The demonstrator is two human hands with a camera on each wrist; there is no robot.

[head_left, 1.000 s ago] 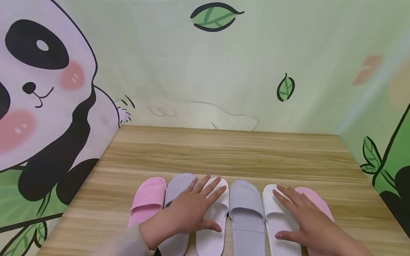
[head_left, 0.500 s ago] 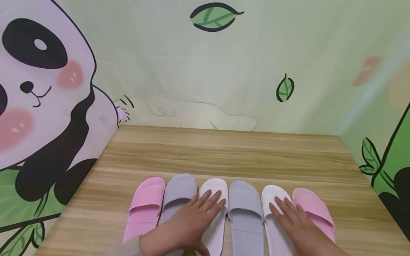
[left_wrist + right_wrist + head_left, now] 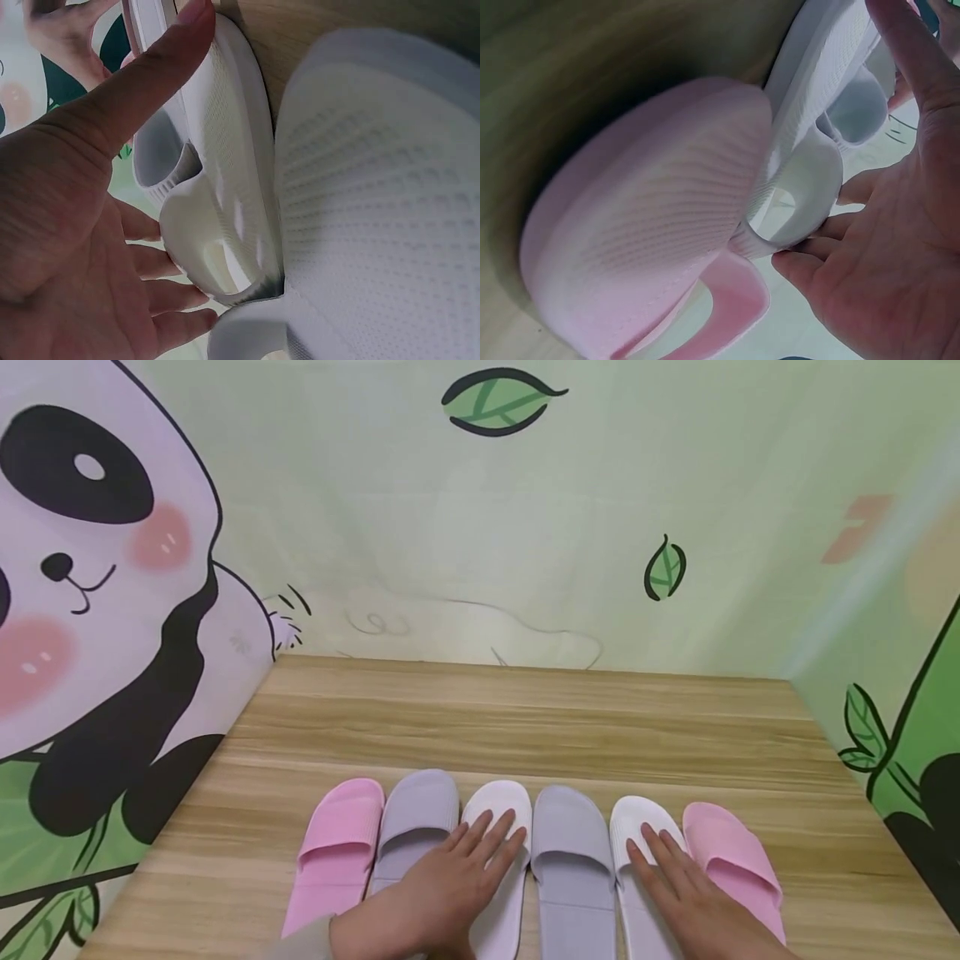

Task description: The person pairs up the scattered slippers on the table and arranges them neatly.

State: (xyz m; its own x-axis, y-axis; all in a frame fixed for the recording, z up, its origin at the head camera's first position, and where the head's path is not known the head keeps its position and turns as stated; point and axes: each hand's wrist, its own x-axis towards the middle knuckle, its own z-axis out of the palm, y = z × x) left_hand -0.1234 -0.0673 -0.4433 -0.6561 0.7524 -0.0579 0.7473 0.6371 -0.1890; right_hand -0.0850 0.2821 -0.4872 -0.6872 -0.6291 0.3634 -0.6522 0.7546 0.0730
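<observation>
Six-abreast aside, several slide slippers lie side by side with their toes toward the wall. My left hand [image 3: 450,885] rests its straight fingers on the strap of the left white slipper [image 3: 498,799], overlapping the left grey slipper [image 3: 422,802]. On the strap of the right white slipper [image 3: 637,815] lie the straight fingertips of my right hand [image 3: 686,889], which partly covers its sole. Between the two white ones is another grey slipper [image 3: 573,860]. In the left wrist view the thumb [image 3: 150,79] extends along the white slipper's sole. The right wrist view shows fingers [image 3: 799,266] against the white strap [image 3: 814,176].
A pink slipper ends the row on each side, the left pink slipper [image 3: 337,827] and the right pink slipper [image 3: 731,847]. Wood-grain tabletop [image 3: 525,718] runs back to a green wall [image 3: 487,527]. A printed panda [image 3: 120,610] covers the left side wall.
Both hands have come down and slightly toward the body, from over the slipper toes onto the straps of the white slippers. The slippers hold their places.
</observation>
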